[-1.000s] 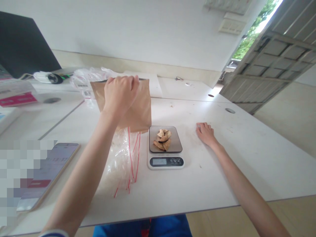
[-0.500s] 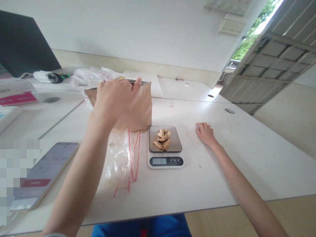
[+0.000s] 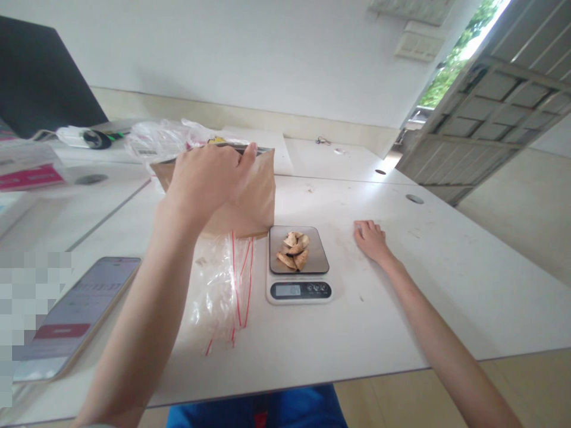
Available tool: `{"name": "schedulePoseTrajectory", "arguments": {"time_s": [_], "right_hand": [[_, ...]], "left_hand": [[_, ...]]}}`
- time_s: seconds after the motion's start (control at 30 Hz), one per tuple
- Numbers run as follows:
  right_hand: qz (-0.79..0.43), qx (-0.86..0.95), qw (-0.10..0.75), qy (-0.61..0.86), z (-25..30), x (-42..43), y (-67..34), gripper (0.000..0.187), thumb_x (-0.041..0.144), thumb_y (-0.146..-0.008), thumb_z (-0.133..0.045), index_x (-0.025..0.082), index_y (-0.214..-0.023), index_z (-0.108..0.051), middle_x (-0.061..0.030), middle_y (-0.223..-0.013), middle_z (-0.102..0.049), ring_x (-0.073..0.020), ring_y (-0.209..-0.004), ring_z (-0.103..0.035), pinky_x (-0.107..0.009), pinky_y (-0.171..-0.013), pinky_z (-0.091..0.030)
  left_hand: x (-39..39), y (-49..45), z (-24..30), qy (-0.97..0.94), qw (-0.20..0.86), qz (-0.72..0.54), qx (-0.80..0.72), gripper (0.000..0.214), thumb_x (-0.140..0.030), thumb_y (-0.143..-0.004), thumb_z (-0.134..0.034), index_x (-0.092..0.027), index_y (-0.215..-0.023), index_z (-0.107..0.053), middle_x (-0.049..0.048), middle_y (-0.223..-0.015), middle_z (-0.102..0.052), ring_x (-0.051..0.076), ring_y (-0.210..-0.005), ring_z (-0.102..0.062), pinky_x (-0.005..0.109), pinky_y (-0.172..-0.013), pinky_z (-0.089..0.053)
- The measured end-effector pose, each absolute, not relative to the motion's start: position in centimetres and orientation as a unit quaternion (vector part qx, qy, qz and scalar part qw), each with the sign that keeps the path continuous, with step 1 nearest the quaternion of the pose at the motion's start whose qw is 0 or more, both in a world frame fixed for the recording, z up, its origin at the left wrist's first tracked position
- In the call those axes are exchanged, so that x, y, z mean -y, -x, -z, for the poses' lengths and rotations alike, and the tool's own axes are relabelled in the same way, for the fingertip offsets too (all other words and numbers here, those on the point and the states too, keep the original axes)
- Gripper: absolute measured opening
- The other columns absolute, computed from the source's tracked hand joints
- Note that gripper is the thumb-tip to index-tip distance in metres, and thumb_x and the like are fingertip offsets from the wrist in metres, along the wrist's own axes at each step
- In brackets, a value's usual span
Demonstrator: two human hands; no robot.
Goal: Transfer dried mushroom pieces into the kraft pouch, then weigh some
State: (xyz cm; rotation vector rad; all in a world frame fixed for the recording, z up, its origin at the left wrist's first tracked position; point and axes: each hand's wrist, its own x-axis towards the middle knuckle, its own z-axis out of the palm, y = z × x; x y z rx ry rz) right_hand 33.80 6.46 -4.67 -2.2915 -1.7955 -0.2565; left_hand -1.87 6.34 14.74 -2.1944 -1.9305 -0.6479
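Note:
My left hand (image 3: 209,175) is closed over the top edge of a brown paper bag (image 3: 254,202), which stands upright behind the scale; the bag's contents are hidden. On the white digital kitchen scale (image 3: 300,292) lies a small heap of dried tan slices (image 3: 294,251), on its metal plate. The display seems to read 104. My right hand (image 3: 371,241) rests on the table to the right of the scale, its fingers curled in with nothing seen in them. Clear zip bags (image 3: 216,291) with red seal lines lie left of the scale.
A phone (image 3: 84,315) lies at the left on the white table (image 3: 401,321). Behind the paper bag is crumpled clear plastic (image 3: 156,139). A dark monitor (image 3: 44,77) stands at the far left, near a pink and white package (image 3: 33,175). Round cable holes mark the tabletop.
The view has shifted very slightly. Both hands, the bag and the slices keep their places; the scale's reading seems to have gone from 109 to 104.

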Motion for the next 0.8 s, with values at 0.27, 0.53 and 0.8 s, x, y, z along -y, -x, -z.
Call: {"name": "schedulePoseTrajectory", "arguments": {"time_s": [0.27,0.53,0.8], "right_hand": [[0.086,0.612,0.107,0.779,4.5,-6.4,-33.7,0.037,0.023,-0.091,-0.035,0.014,-0.118,-0.057,-0.0184,-0.121,-0.056,-0.0312,-0.110,-0.052,-0.046,-0.090,-0.043],[0.086,0.609,0.100,0.782,4.4,-6.4,-33.6,0.037,0.022,-0.091,-0.036,0.014,-0.119,-0.058,-0.0186,-0.121,-0.057,-0.0316,-0.110,-0.053,-0.046,-0.090,-0.044],[0.093,0.611,0.104,0.779,4.6,-6.5,-33.8,0.036,0.022,-0.091,-0.037,0.014,-0.118,-0.058,-0.0184,-0.120,-0.057,-0.0318,-0.108,-0.053,-0.047,-0.089,-0.045]], "left_hand": [[-5.8,2.0,-15.1,0.748,0.095,0.155,0.638,0.060,-0.042,-0.096,-0.015,-0.013,-0.115,-0.064,0.0175,-0.113,-0.067,0.035,-0.108,-0.062,0.052,-0.089,-0.045],[-6.5,2.9,-15.5,0.803,0.088,0.087,0.583,0.050,-0.028,-0.096,-0.016,-0.014,-0.129,-0.051,0.0202,-0.128,-0.058,0.036,-0.117,-0.055,0.053,-0.095,-0.041],[-7.0,3.0,-14.8,0.796,0.092,0.132,0.584,0.053,-0.034,-0.096,-0.013,-0.013,-0.121,-0.055,0.0172,-0.124,-0.061,0.037,-0.114,-0.057,0.051,-0.093,-0.042]]}}
